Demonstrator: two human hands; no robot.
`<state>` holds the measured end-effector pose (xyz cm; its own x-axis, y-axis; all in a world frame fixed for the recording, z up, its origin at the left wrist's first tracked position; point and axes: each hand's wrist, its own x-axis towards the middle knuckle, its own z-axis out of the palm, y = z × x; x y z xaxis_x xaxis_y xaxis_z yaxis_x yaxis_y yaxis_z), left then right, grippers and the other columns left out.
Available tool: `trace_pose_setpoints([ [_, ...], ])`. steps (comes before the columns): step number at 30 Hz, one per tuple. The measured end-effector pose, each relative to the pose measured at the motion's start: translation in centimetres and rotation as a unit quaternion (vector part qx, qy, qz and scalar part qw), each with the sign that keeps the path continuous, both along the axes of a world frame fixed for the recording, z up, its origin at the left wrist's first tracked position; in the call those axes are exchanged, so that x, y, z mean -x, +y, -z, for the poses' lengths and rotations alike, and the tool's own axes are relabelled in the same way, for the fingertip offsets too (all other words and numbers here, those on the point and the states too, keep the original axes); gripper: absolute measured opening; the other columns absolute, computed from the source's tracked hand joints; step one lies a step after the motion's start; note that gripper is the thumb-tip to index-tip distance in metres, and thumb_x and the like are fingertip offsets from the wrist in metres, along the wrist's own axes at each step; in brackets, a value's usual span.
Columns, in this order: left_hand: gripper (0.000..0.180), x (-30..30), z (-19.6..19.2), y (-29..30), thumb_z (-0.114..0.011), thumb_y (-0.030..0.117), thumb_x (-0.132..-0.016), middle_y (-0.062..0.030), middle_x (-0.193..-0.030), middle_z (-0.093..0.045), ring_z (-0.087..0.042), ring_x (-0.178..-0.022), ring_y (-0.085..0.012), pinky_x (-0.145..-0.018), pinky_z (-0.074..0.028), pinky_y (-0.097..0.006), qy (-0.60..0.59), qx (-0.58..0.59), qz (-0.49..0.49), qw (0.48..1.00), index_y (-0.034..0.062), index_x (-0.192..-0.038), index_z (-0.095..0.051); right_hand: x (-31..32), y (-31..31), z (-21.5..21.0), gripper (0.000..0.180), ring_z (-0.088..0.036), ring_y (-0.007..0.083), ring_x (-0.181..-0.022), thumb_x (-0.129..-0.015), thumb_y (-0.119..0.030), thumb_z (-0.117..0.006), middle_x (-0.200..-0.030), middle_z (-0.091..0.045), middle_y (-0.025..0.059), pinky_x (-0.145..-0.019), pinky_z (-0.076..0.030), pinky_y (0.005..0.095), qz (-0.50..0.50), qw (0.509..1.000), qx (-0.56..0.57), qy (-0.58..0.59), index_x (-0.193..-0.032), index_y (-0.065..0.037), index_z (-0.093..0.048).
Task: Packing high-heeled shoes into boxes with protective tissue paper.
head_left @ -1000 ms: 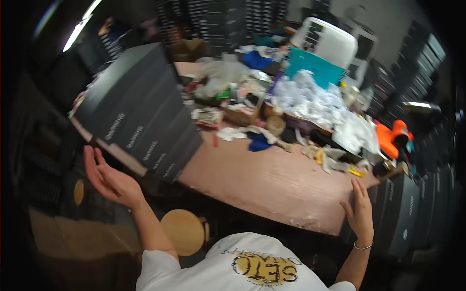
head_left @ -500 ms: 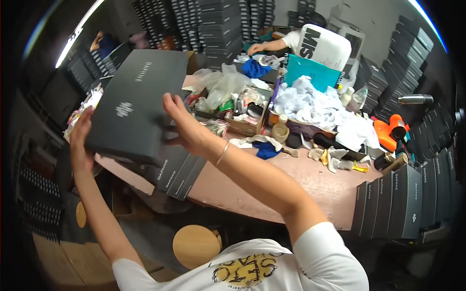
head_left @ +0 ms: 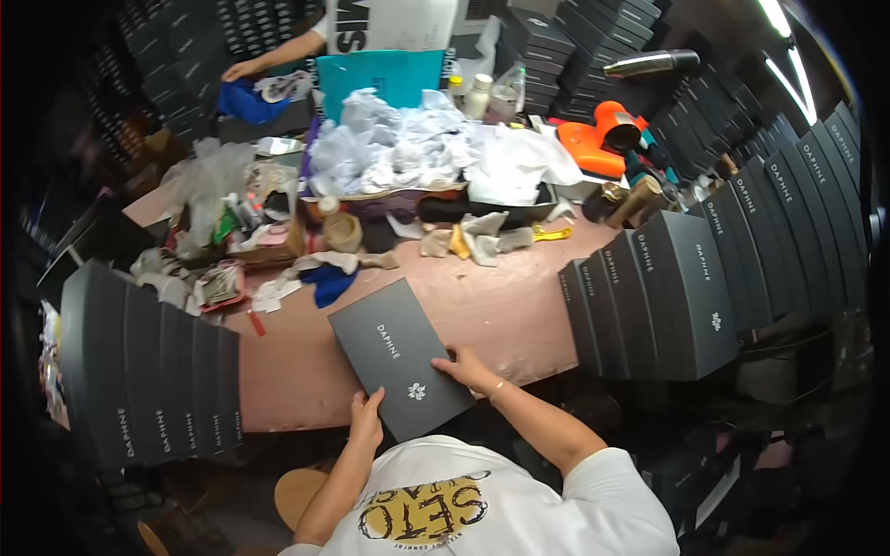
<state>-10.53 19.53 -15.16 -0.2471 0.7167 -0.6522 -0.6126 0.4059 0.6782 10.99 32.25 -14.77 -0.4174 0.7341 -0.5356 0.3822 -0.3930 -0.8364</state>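
Box (head_left: 397, 369) across near edge of pink worktop (head_left: 287, 389), left hand (head_left: 366, 422) with grip holding its left side, right hand (head_left: 471, 369) with grip holding its right, left stack (head_left: 153, 371) and right stack (head_left: 649, 296) flanking, blue cloth (head_left: 328, 284) near far end, paper heap (head_left: 389, 144) and orange object (head_left: 587, 151) beyond.

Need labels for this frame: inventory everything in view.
Flat table: 1, pink, centre
Flat rectangular cardboard box: 1, dark grey, front centre
Stacked cardboard boxes: many, dark grey, left, right, background
Crumpled paper heap: 1, white, far side
Upright flat panel: 1, teal, behind heap
Chunky plastic object: 1, orange, right of heap
Bunched cloths: 2, blue, mid-left, upper left
Other clutter: uncountable, mixed, tabletop
Round stool seat: 1+, tan, lower left
Co-worker's hand: 1, bare, upper left
Left hand: 1, bare, box's left edge
Right hand: 1, bare, box's right edge
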Motion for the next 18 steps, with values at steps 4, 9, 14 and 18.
trace_pose_setpoints([
  [4,0.031,-2.4,-1.9,4.6,-0.064,0.02,-0.086,-0.0096,-0.106,-0.055,-0.052,-0.104,-0.0215,-0.091,-0.043,-0.038,-0.082,0.023,-0.026,0.996,0.0039,-0.11,-0.051,-4.5,3.1,-0.1,0.045,-0.056,0.0139,-0.077,-0.08,-0.032,-0.072,-0.09,-0.06,0.0102,-0.07,-0.046,0.0259,0.039,0.992,0.118,-0.005,-0.098,0.004,-0.056],
  [9,0.044,-1.6,-2.7,6.8,-0.058,0.032,-0.091,-0.0097,-0.11,-0.056,-0.054,-0.099,-0.0201,-0.086,-0.045,-0.033,-0.009,0.014,0.033,0.999,0.0009,-0.12,-0.05,-5.5,5.2,-4.0,0.04,-0.054,0.0109,-0.073,-0.083,-0.035,-0.068,-0.085,-0.059,0.0089,-0.066,-0.047,0.0254,0.0,0.998,0.042,0.035,-0.095,0.0,-0.051],
  [14,0.083,4.2,-3.5,4.2,-0.038,0.064,-0.089,-0.0203,-0.146,-0.027,-0.027,-0.134,-0.0314,-0.108,-0.02,-0.043,0.115,0.045,0.125,0.984,0.0022,-0.143,-0.024,2.9,0.4,-7.5,0.045,-0.059,0.0208,-0.092,-0.089,-0.037,-0.059,-0.094,-0.059,0.0164,-0.079,-0.048,0.032,-0.1,0.983,0.016,0.153,-0.109,0.002,-0.048],
  [18,0.1,11.2,-5.2,1.1,-0.028,0.08,-0.079,-0.0205,-0.15,-0.016,-0.012,-0.14,-0.0325,-0.111,-0.01,-0.046,0.123,0.061,0.111,0.984,0.0042,-0.145,-0.02,4.5,-2.7,-6.6,0.062,-0.048,0.041,-0.113,-0.084,-0.031,-0.063,-0.126,-0.045,0.0282,-0.097,-0.039,0.0434,-0.328,0.892,-0.279,0.141,-0.132,0.001,-0.038],
])
